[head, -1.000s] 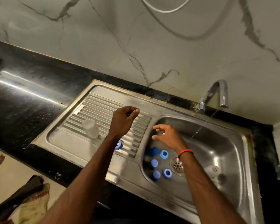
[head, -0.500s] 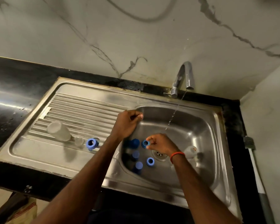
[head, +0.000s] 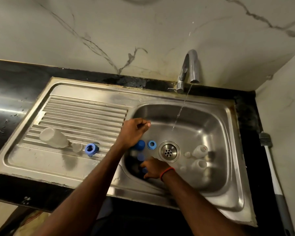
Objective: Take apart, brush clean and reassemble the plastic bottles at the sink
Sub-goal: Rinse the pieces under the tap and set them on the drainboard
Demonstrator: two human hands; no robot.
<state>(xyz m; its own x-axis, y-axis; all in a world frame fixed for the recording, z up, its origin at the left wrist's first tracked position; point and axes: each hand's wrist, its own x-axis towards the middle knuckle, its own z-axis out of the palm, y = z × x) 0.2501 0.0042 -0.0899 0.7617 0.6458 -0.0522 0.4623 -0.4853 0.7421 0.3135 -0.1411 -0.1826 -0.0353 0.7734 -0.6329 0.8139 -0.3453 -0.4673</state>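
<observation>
Right hand (head: 153,168) has dropped to the stainless steel sink's (head: 211,184) near corner, pinching a small blue plastic cap (head: 144,170). Left hand (head: 133,130) hovers curled, contents unclear. Translucent plastic bottle (head: 53,137) lies on the ribbed drainboard (head: 83,113); beyond, veined marble wall (head: 109,23).

left grip (head: 134,131): raised, fingers curled, thumb on forefinger | right grip (head: 154,167): low, palm down, hold unclear

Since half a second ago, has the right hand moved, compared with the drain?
Yes. The right hand has come off the drain, which it partly covered, toward the near left corner of the basin.
</observation>
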